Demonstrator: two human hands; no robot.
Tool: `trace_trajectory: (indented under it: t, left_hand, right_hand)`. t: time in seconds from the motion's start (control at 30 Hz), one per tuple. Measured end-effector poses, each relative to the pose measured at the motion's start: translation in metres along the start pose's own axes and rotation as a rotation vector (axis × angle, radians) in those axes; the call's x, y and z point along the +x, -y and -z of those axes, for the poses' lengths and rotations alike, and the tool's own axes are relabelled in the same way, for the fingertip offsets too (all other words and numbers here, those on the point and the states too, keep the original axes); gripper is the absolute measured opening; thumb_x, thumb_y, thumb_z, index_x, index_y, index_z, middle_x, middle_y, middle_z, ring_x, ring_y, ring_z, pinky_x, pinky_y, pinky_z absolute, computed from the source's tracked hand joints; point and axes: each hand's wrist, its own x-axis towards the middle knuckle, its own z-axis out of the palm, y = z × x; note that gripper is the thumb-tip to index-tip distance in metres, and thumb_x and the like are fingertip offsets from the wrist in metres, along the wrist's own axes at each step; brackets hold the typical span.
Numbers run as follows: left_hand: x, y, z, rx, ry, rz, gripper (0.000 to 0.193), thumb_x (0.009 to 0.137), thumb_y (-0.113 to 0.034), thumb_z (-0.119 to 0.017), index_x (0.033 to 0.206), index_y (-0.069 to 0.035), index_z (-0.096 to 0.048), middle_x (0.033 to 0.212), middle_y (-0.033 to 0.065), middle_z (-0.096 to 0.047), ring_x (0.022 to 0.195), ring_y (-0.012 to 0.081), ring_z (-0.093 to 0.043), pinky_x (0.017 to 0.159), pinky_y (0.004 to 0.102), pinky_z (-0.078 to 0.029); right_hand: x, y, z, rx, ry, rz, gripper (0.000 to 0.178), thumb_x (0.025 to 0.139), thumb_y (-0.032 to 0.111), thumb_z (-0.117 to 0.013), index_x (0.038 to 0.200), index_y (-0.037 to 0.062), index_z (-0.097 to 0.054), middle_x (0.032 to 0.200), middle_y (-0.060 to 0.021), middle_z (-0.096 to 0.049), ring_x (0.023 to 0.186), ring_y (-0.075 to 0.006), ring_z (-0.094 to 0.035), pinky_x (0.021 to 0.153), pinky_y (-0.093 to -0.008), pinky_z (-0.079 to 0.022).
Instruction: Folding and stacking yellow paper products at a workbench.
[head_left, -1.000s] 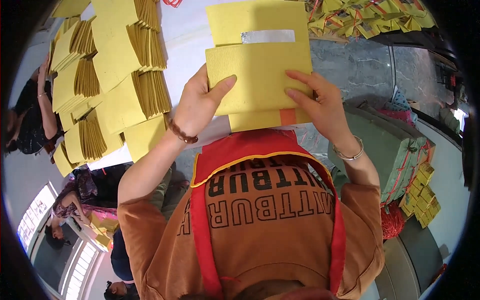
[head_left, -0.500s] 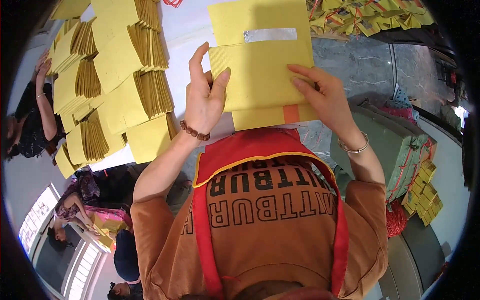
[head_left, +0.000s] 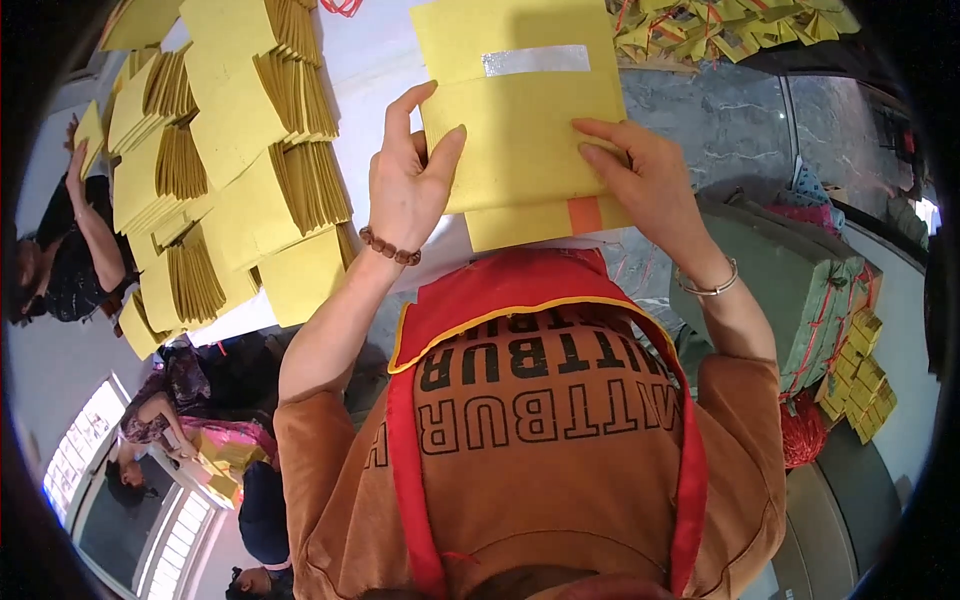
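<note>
A yellow paper stack [head_left: 530,130] lies on the white table in front of me. Its upper sheet edge runs just under a silver foil strip [head_left: 536,60], and an orange strip [head_left: 584,214] shows near the side closest to me. My left hand [head_left: 415,170] grips the left edge, thumb on top and index finger bent against the edge; its other fingers are partly hidden. On the right part of the paper, my right hand [head_left: 640,170] has its index finger and thumb close together, holding the paper near its right edge.
Tall rows of yellow paper bundles [head_left: 235,125] fill the table's left side. A co-worker [head_left: 75,235] reaches in beyond them, holding a yellow sheet [head_left: 90,140]. Green wrapped bales [head_left: 765,285] stand at right. More yellow bundles with red ties [head_left: 730,30] lie at far right.
The yellow paper and both my hands sit slightly higher in view, with my grip much the same. At left, a yellow sheet now shows in the co-worker's hand.
</note>
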Motion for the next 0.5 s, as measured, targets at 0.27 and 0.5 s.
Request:
trace_trajectory:
  t: [0.27,0.5]
  left_hand:
    - [-0.003,-0.025,-0.002,0.607,-0.237,-0.603,0.063,0.073,-0.029,-0.073,0.126,-0.007,-0.046,0.120,0.0131,-0.049,0.111,0.0286,-0.043,0.090,0.0463,-0.029]
    - [-0.007,-0.013,-0.043,0.804,0.264,-0.823,0.058,0.081,-0.031,-0.061,0.131,-0.007,-0.045,0.136,0.0087,-0.042,0.126,0.0269,-0.037,0.104,0.0445,-0.027]
  right_hand:
    - [0.000,-0.008,-0.006,0.009,-0.044,0.031,0.024,0.082,0.013,-0.059,0.104,0.0042,-0.064,0.083,-0.0137,-0.062,0.068,-0.0240,-0.058,0.062,-0.0328,-0.045]
    - [0.001,-0.009,-0.008,0.115,-0.091,0.021,0.024,0.081,0.016,-0.059,0.100,0.0021,-0.065,0.079,-0.0172,-0.063,0.070,-0.0316,-0.061,0.062,-0.0373,-0.047]
